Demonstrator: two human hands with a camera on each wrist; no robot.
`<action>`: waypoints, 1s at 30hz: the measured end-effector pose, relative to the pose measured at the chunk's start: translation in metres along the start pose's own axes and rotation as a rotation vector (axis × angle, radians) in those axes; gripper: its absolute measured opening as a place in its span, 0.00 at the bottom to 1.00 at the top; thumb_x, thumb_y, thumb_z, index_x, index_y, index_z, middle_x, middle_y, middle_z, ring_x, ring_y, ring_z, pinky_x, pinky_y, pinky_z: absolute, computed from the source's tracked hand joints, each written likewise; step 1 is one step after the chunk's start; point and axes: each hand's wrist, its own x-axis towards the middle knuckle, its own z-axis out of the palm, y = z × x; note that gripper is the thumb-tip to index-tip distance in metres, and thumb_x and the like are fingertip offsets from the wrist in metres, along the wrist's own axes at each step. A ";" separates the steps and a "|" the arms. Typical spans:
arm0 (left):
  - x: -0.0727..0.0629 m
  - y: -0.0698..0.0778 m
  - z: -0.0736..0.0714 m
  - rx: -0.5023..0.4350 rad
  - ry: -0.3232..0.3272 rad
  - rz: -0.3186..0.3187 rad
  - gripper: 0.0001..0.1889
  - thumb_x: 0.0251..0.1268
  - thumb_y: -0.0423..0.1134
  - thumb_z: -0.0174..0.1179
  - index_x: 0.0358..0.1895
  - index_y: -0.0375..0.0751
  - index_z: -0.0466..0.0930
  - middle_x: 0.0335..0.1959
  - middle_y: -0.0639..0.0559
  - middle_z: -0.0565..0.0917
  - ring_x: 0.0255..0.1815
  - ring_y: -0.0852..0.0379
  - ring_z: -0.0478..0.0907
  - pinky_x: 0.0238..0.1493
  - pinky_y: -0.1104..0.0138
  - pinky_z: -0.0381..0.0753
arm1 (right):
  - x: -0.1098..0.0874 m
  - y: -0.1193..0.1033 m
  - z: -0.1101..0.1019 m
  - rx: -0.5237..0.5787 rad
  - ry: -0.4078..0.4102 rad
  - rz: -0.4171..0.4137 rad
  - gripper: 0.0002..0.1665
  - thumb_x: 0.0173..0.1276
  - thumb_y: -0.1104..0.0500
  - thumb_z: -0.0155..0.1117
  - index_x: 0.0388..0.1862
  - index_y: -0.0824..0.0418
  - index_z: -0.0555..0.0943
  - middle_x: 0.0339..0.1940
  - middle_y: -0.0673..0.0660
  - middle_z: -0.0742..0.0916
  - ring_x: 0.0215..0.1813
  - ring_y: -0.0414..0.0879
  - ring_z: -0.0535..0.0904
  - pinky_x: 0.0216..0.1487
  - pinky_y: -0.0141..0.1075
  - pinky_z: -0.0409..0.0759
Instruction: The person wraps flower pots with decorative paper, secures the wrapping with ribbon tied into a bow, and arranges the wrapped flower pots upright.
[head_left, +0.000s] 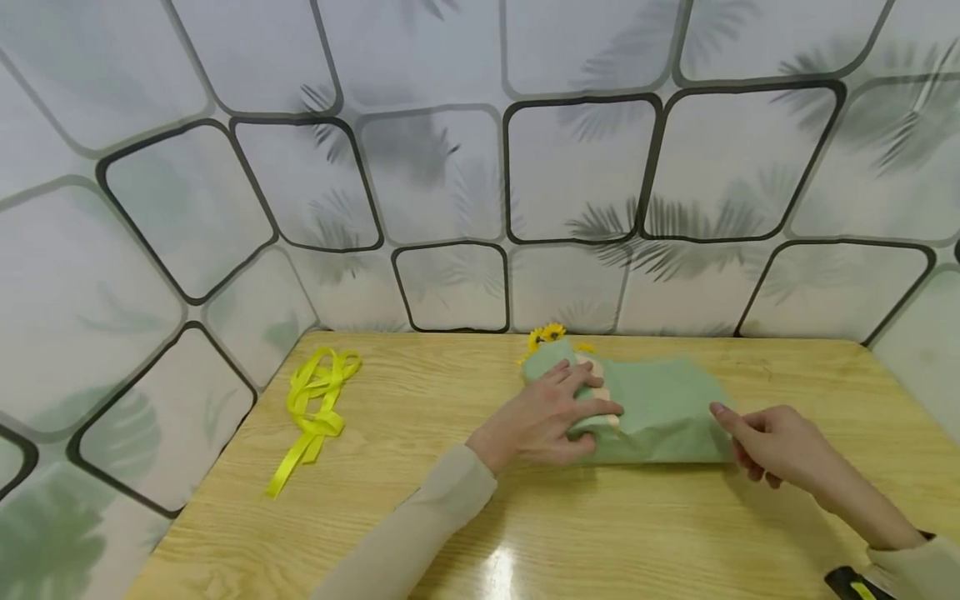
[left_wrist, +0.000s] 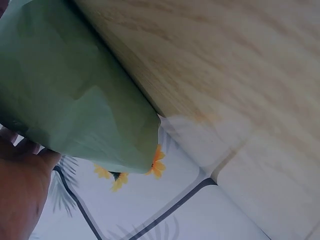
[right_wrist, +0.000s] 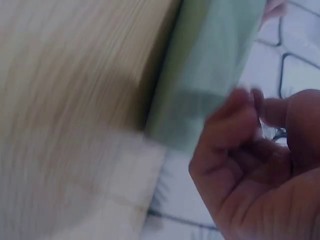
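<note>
A bundle of green wrapping paper [head_left: 663,396] lies lengthwise on the table, with small yellow sunflowers [head_left: 552,332] showing at its left end. My left hand [head_left: 543,417] rests over the left part of the bundle, fingers spread and pressing down beside a cream-coloured strip [head_left: 602,393] of the wrap. At the right end, my right hand [head_left: 783,446] pinches the paper's edge between thumb and bent fingers; the right wrist view is blurred there. From the left wrist, the smooth green side of the wrap [left_wrist: 85,95] fills the upper left, sunflower petals [left_wrist: 158,162] peeking past its edge.
A loose heap of bright yellow ribbon [head_left: 318,423] lies on the left of the wooden table [head_left: 420,375]. Behind and to the left stands a patterned backdrop [head_left: 450,183] with dark rounded outlines and leaf prints. A dark wrist strap [head_left: 855,582] shows at the right sleeve.
</note>
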 end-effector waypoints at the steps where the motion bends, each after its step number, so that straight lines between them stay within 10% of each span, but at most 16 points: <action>1: 0.000 0.000 0.000 0.000 0.000 -0.001 0.24 0.65 0.49 0.55 0.65 0.62 0.79 0.64 0.49 0.77 0.72 0.52 0.70 0.77 0.53 0.65 | -0.002 -0.004 0.003 0.051 -0.054 0.017 0.43 0.80 0.29 0.41 0.31 0.63 0.83 0.21 0.52 0.86 0.23 0.45 0.81 0.26 0.40 0.82; 13: 0.001 0.002 0.000 0.005 -0.025 -0.025 0.25 0.66 0.51 0.55 0.67 0.63 0.78 0.66 0.50 0.75 0.71 0.55 0.70 0.76 0.56 0.66 | 0.010 -0.006 0.037 0.503 -0.420 0.110 0.52 0.78 0.26 0.39 0.56 0.75 0.79 0.40 0.58 0.92 0.40 0.47 0.91 0.40 0.41 0.90; 19: 0.001 0.001 0.000 -0.008 -0.029 -0.033 0.24 0.68 0.51 0.53 0.67 0.63 0.77 0.67 0.50 0.75 0.72 0.54 0.70 0.78 0.56 0.65 | 0.017 -0.007 0.043 0.805 -0.330 0.113 0.45 0.81 0.37 0.50 0.72 0.76 0.61 0.48 0.56 0.91 0.49 0.48 0.90 0.52 0.45 0.88; 26: 0.001 0.001 -0.001 0.004 -0.028 -0.030 0.24 0.68 0.51 0.53 0.67 0.63 0.77 0.67 0.50 0.76 0.75 0.51 0.68 0.79 0.55 0.64 | 0.015 -0.015 0.052 1.069 -0.229 0.095 0.14 0.82 0.51 0.53 0.57 0.57 0.70 0.46 0.57 0.88 0.50 0.51 0.89 0.56 0.50 0.86; 30: 0.000 0.000 -0.001 -0.003 -0.026 -0.026 0.24 0.68 0.50 0.53 0.67 0.63 0.77 0.67 0.49 0.76 0.74 0.52 0.69 0.79 0.55 0.64 | 0.014 -0.019 0.058 1.122 -0.159 0.124 0.14 0.81 0.49 0.53 0.55 0.57 0.69 0.44 0.56 0.86 0.49 0.52 0.89 0.56 0.51 0.86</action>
